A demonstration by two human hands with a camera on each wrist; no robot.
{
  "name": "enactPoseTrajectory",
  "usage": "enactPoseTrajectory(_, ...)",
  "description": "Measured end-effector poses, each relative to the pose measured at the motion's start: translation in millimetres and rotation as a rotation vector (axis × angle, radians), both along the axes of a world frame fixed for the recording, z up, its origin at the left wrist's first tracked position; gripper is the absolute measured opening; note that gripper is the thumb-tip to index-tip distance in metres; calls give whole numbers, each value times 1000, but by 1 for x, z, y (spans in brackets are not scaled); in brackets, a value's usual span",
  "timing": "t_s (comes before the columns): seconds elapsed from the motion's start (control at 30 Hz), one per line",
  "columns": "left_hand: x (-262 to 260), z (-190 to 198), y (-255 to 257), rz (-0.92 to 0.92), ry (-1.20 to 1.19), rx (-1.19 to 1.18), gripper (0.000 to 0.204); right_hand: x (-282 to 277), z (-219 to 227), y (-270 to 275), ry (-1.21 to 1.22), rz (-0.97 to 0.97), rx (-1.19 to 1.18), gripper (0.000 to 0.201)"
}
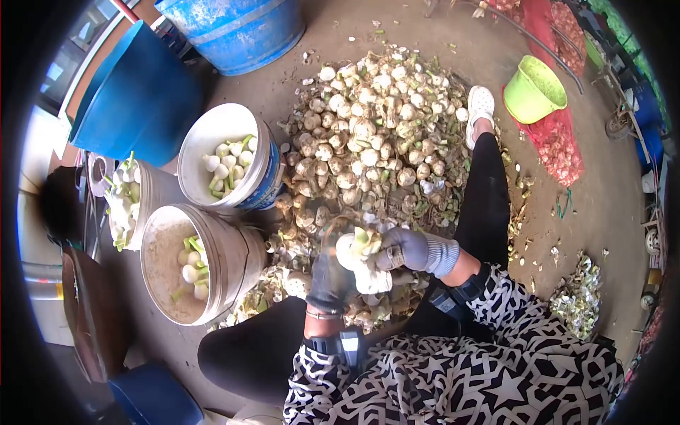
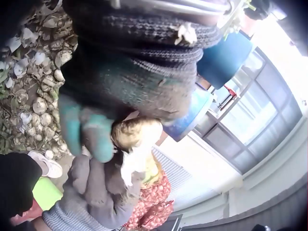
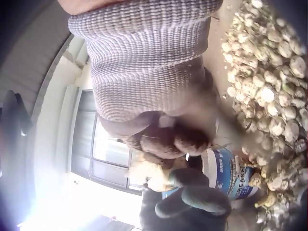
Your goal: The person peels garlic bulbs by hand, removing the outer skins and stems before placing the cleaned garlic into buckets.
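Note:
Over the lap, both gloved hands meet at a pale garlic bulb [image 1: 346, 252] with a short green stem. My left hand [image 1: 330, 278], in a dark glove with green fingertips, grips it from the left and is blurred in the head view. From the other side my right hand [image 1: 407, 249], in a grey glove, pinches the bulb with curled fingers. White skin [image 2: 133, 162] hangs from the bulb in the left wrist view, beside its browned side. In the right wrist view, gloved fingers of both hands partly hide the bulb [image 3: 158, 177].
A large heap of garlic bulbs [image 1: 368, 134] lies ahead. At left stand white buckets [image 1: 237, 258] with cleaned bulbs, and blue tubs [image 1: 134, 106] behind. A lime-green bucket [image 1: 535, 92] and red net sacks [image 1: 559, 145] are at right, a pile of peelings [image 1: 577, 294] nearer.

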State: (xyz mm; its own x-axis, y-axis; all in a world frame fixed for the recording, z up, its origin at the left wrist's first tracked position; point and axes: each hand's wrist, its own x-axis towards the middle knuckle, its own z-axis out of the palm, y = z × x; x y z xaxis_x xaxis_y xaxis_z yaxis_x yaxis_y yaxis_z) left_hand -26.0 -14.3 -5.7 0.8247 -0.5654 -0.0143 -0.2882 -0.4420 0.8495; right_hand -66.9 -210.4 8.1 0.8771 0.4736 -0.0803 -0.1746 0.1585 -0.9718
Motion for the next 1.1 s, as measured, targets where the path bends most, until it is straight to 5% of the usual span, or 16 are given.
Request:
enactPoseTrajectory(0.1,6,-76,28,-80,-519,418,46,-10,-17,19,369,-77,592,29)
enactPoseTrajectory(0.13,-2,-75,18,271,143,-196,48,-7,-15,20,450,-62,729,31)
enactPoseTrajectory(0.17,-9,-71,11,372,152,-298,47,-8,-55,20,535,-142,846,29)
enactPoseTrajectory(0.2,-13,-63,9,470,163,-399,46,-5,-93,17,700,87,1105,32)
enactPoseTrajectory(0.3,-12,-18,-5,317,288,-385,40,4,-57,21,505,251,1215,31)
enactPoseTrajectory(0.4,-17,-22,-1,192,32,-321,45,-1,-51,20,585,-32,1041,30)
enactPoseTrajectory(0.5,-13,-32,6,315,1255,-1141,44,-3,-102,0,308,-78,1114,32)
enactPoseTrajectory(0.53,-19,-1,-8,459,994,-1091,41,-8,-86,-15,472,-186,1071,34)
enactPoseTrajectory(0.63,-2,-3,4,-81,1266,-1503,40,-23,-56,-43,401,-40,1331,34)
enactPoseTrajectory(0.73,-3,2,-10,36,1261,-1437,35,-45,-36,-49,423,-170,1228,30)
enactPoseTrajectory(0.8,-6,5,-19,120,1211,-1364,33,-53,-21,-52,150,-185,130,32)
enactPoseTrajectory(0.87,-9,-6,-15,181,1133,-1281,35,-42,3,-37,295,414,-765,42)
enactPoseTrajectory(0.93,-9,-7,-14,223,1096,-1234,36,-43,11,-21,-15,255,-1306,47)
enactPoseTrajectory(1.0,-7,-15,-6,279,1052,-1193,37,-29,36,-21,296,-26,-750,56)
enactPoseTrajectory(1.07,-5,-21,8,30,-115,-280,37,-23,26,-1,121,-299,-611,57)
enactPoseTrajectory(1.1,-10,-17,8,100,100,-347,32,-18,23,7,151,-315,-558,52)
